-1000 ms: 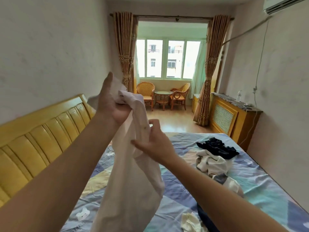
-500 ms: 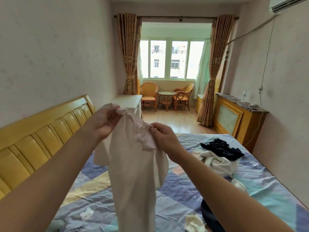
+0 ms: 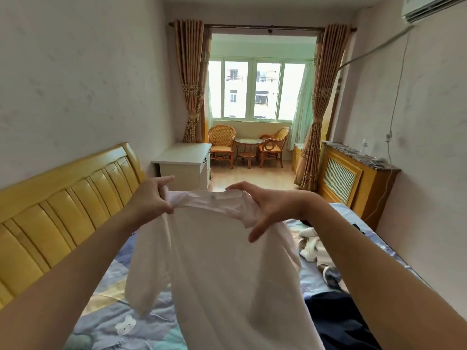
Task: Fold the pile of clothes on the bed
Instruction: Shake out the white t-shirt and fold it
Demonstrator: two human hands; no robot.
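A white T-shirt [image 3: 217, 261] hangs spread in the air above the bed [image 3: 106, 306], its neck edge stretched between my hands. My left hand [image 3: 151, 198] pinches the shirt's left shoulder. My right hand [image 3: 267, 208] grips the right side of the collar, thumb pointing down. One sleeve droops at the lower left. On the bed to the right lie a crumpled white garment [image 3: 312, 246] and a dark navy garment [image 3: 338, 322], both partly hidden by my right arm and the shirt.
A yellow padded headboard [image 3: 58, 213] runs along the left. A white bedside cabinet [image 3: 184, 162] stands beyond it. Wicker chairs and a small round table [image 3: 249, 147] sit by the window. A wooden radiator cover [image 3: 353, 178] lines the right wall.
My hands have moved apart and lowered, spreading the bunched shirt out flat by its shoulders. My view has tilted up a little.
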